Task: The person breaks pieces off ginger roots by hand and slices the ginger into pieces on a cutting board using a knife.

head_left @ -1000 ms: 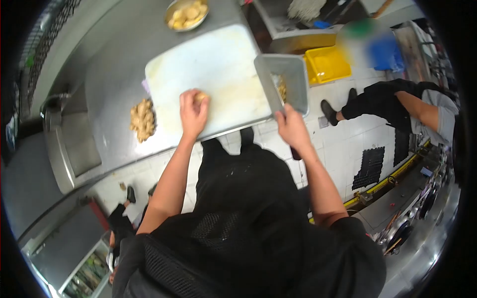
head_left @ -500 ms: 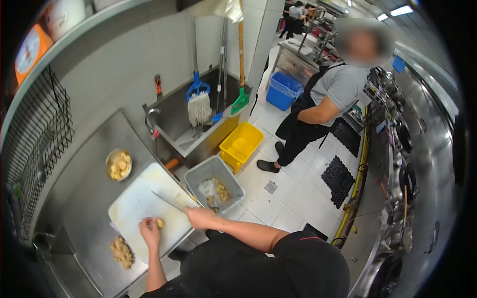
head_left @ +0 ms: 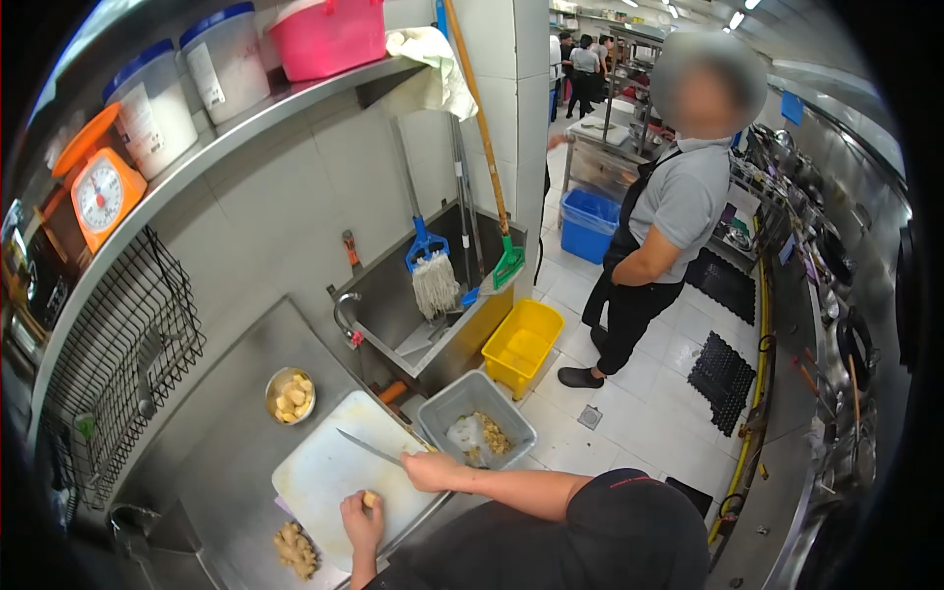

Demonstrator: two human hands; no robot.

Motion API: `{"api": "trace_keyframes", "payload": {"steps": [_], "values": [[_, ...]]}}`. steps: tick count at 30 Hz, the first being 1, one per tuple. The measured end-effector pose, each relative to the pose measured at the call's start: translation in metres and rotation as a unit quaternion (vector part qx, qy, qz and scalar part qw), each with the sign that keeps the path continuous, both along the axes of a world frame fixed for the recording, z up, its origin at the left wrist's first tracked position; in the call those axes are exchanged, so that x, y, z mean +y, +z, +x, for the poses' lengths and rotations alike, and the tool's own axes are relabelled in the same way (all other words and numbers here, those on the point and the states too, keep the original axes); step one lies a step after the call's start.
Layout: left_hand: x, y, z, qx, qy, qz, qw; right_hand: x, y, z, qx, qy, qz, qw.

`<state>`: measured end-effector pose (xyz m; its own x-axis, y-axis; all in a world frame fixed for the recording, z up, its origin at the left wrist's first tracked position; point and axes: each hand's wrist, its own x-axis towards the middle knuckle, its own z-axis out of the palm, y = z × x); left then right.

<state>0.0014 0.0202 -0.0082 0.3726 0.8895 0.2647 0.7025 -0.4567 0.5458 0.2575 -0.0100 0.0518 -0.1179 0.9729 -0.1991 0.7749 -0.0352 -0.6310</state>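
My right hand [head_left: 430,471] is wrapped round the handle of a knife [head_left: 369,445]. The blade points toward the far left, over the white cutting board [head_left: 320,457]. Near the board's front edge, my left hand [head_left: 362,521] has its fingers closed on a small pale piece of ginger [head_left: 370,499], partly hidden by them. Beyond the board, peeled pieces fill a metal bowl [head_left: 268,398]. A pile of unpeeled ginger [head_left: 295,551] lies on the steel counter, left of the board.
A grey bin [head_left: 433,418] with scraps stands just right of the board, beside a yellow bucket [head_left: 521,344]. Behind them is a steel sink [head_left: 433,359] with a mop [head_left: 434,280]. A person [head_left: 669,216] stands at right. A shelf [head_left: 211,147] holds an orange scale [head_left: 103,197].
My view has tilted up, so the shelf's tubs and pink container now show and the counter sits lower and further right. Both hands keep their holds on the knife and ginger.
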Motion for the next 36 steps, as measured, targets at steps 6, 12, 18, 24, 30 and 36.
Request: {"api": "trace_keyframes", "payload": {"steps": [6,12,18,24,30,36], "values": [[-0.006,-0.005,0.010,0.023,-0.005,0.060,0.998,0.003,-0.003,-0.006,-0.008,0.007,-0.033,0.999],[-0.004,-0.007,0.008,0.019,-0.012,0.065,0.998,0.006,-0.011,-0.010,-0.023,0.005,-0.030,0.999],[-0.005,-0.009,0.006,0.025,-0.002,0.057,0.998,-0.004,-0.015,-0.012,0.003,0.000,0.000,1.000],[-0.005,-0.010,0.004,0.028,-0.004,0.062,0.998,0.001,-0.019,-0.011,-0.007,0.007,0.010,1.000],[-0.006,-0.001,0.007,0.010,-0.029,0.067,0.997,0.000,-0.008,-0.011,-0.013,0.004,-0.002,1.000],[-0.010,-0.006,0.005,-0.011,0.016,0.008,1.000,-0.001,0.000,-0.009,-0.016,0.009,-0.018,1.000]]}}
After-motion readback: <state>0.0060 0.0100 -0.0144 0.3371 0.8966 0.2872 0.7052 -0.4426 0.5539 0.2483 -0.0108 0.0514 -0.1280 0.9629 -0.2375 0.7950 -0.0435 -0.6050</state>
